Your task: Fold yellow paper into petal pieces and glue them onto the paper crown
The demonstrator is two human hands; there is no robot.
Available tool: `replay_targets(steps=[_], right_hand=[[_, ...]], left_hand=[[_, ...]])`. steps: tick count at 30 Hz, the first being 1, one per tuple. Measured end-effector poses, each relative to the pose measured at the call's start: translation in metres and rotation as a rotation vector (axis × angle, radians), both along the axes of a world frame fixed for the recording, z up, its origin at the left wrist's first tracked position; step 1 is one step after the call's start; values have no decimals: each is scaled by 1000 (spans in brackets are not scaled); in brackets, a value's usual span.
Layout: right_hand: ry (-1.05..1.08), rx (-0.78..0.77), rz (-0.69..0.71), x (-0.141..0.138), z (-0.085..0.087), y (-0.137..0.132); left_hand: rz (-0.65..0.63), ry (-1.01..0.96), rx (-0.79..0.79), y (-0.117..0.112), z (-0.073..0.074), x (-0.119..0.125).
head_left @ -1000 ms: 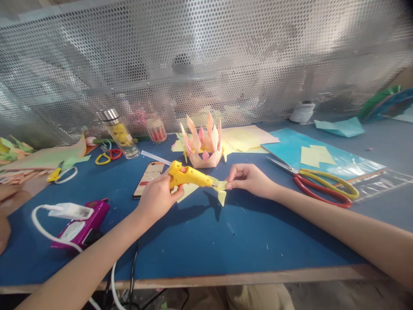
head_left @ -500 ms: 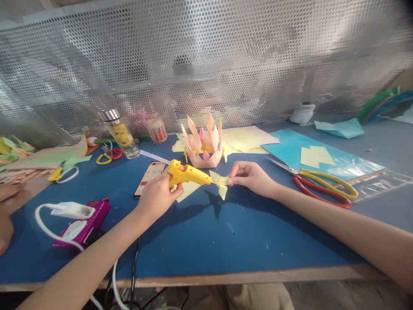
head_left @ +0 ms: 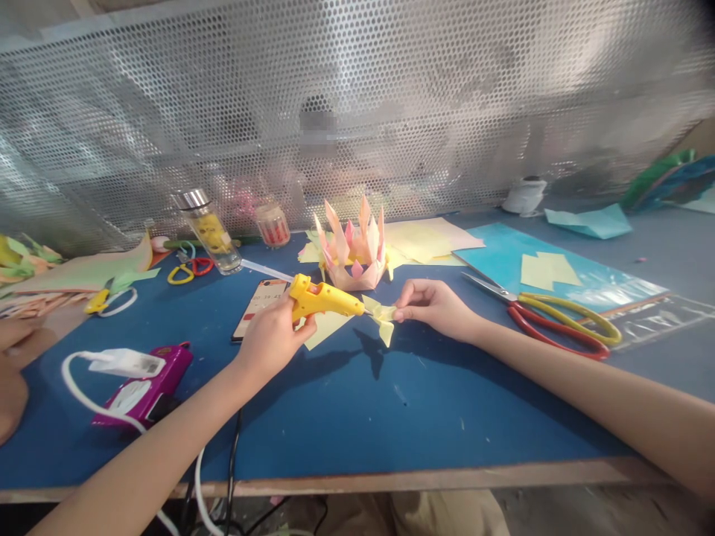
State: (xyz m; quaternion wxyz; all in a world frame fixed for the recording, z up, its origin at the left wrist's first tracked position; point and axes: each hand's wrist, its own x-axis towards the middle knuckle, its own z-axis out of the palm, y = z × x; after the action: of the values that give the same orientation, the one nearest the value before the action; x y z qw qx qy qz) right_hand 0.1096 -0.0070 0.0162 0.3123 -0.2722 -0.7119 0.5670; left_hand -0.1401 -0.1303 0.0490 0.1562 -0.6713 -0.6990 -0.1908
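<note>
My left hand (head_left: 271,339) is closed round the grip of a yellow glue gun (head_left: 321,299), whose nozzle points right and touches a small folded yellow paper piece (head_left: 382,318). My right hand (head_left: 436,307) pinches that paper piece at its right side, just above the blue table (head_left: 357,402). Behind the hands stands a pink and cream folded paper crown shape (head_left: 354,249). A flat yellow paper scrap (head_left: 327,327) lies under the gun.
A phone (head_left: 261,298) lies left of the gun. Large red and yellow scissors (head_left: 558,316) lie at the right beside blue and yellow sheets (head_left: 522,257). A purple device with a white cable (head_left: 142,380), a bottle (head_left: 209,232), small scissors (head_left: 187,269) and another person's hand (head_left: 11,372) are at the left.
Both hands, with the gun and paper piece, have shifted slightly up and away from me; the gun's nozzle stays at the paper.
</note>
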Motion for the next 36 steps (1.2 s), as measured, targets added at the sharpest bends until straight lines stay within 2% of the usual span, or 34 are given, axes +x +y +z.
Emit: replay_targets(steps=[36], right_hand=[[65,-10,-16,-1,-1,0]], left_hand=[[-30,-12,-11,0,-2,-2]])
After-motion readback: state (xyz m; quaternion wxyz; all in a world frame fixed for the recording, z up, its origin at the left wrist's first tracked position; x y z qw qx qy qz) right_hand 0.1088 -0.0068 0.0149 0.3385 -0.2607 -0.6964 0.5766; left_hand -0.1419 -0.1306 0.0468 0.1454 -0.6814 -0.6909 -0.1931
